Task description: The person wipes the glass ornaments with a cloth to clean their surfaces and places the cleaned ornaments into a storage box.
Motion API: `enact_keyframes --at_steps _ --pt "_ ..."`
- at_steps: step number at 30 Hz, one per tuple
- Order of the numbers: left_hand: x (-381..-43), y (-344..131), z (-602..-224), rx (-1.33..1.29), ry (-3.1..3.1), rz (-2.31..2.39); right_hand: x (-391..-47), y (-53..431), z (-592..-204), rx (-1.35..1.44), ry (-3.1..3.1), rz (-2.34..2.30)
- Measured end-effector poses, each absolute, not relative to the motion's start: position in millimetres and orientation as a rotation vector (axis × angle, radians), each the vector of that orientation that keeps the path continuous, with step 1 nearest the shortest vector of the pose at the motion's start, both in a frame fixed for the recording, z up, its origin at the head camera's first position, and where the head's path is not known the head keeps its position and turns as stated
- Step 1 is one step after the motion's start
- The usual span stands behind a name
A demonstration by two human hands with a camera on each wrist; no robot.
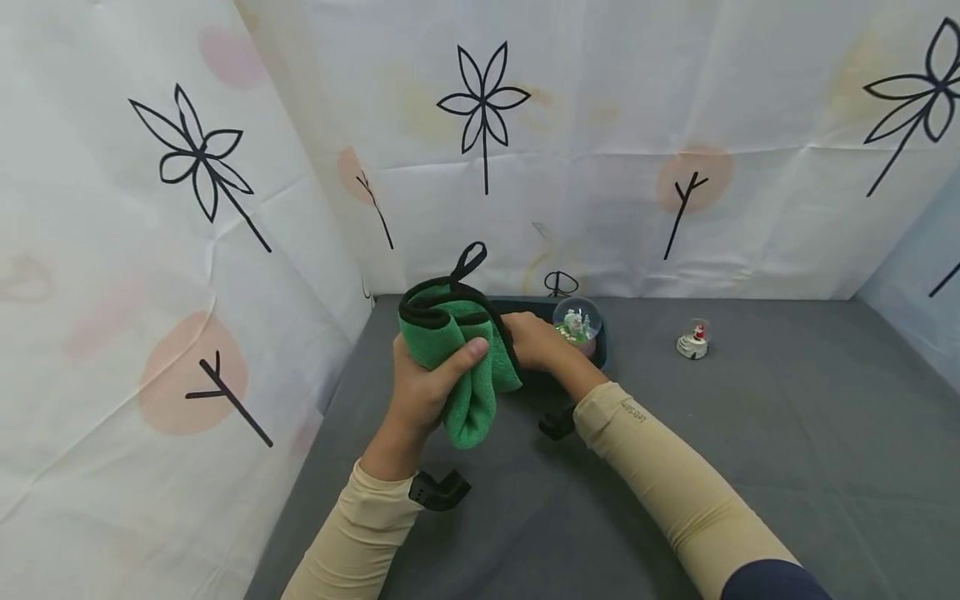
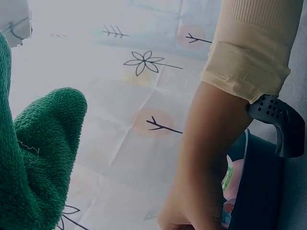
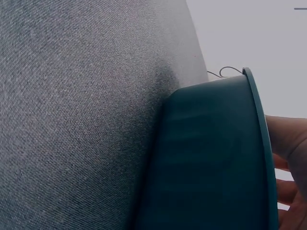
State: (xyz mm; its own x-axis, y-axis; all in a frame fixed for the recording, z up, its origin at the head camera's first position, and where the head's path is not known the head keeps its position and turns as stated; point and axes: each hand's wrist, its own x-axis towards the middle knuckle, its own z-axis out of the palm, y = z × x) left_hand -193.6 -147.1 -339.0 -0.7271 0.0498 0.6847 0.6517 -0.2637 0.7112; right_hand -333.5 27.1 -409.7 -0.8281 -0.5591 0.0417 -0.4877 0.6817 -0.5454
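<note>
A folded green towel (image 1: pixel 471 408) with black edging and a hanging loop is gripped in my left hand (image 1: pixel 418 385), thumb pressed on its front. That towel fills the left side of the left wrist view. My right hand (image 1: pixel 534 342) reaches over a dark teal bin (image 3: pixel 211 158) at the back of the table. In the head view the towel covers its fingertips. From the right wrist, some fingers (image 3: pixel 286 191) show beyond the bin's rim, but what they hold, if anything, is hidden. Beside the right wrist, a snow globe (image 1: pixel 577 323) sits in the bin.
A small white figurine with a red figure (image 1: pixel 693 342) stands on the grey tabletop (image 1: pixel 795 417) to the right of the bin. White patterned cloth walls (image 1: pixel 600 100) rise behind and at the left. Black wrist mounts (image 1: pixel 441 490) jut from both sleeves.
</note>
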Motion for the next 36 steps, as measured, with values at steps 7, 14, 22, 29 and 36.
enact_keyframes --at_steps 7,14,22,29,36 --pt "-194 -145 -341 -0.855 -1.598 -2.043 -331 31 -409 -0.895 2.757 -0.816" --pt "-192 -144 -341 -0.893 -1.579 -2.073 -319 47 -399 -0.931 2.815 -0.904" --pt "-192 -144 -340 -0.920 -1.590 -2.089 -297 82 -378 -1.066 2.859 -1.180" --pt "-192 -143 -340 -0.903 -1.595 -2.095 -291 127 -372 -1.100 2.988 -1.364" --pt "-192 -143 -342 -0.871 -1.611 -2.098 -292 187 -385 -0.869 3.232 -1.574"
